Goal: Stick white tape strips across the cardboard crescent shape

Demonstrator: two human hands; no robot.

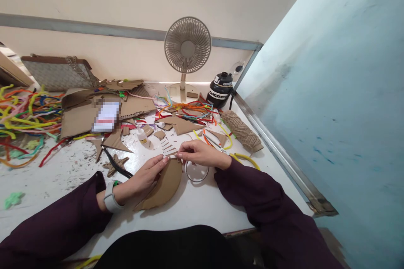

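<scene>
From where I stand, the white counter is the biggest thing here, and the one fan upright at its back edge makes a handy landmark. Well left of the fan leans one woven handbag, probably pushed back to leave working room. In front of the handbag, left of the fan, spreads a heap of fuzzy coloured stems, too tangled to count. One black bottle stands just right of the fan, and one twine spool lies on its side in front and to the right of it. Straight out from the fan, at the near side, is the one curved cardboard piece. The left hand grips it by the top edge, presumably to keep so light a board steady. The right hand appears to pinch one short white strip against that edge, fingertip work that seems to need both hands close together. Nearer the fan than the left hand stands one small glue bottle, likely upright against spills; one cardboard star lies farther left.
</scene>
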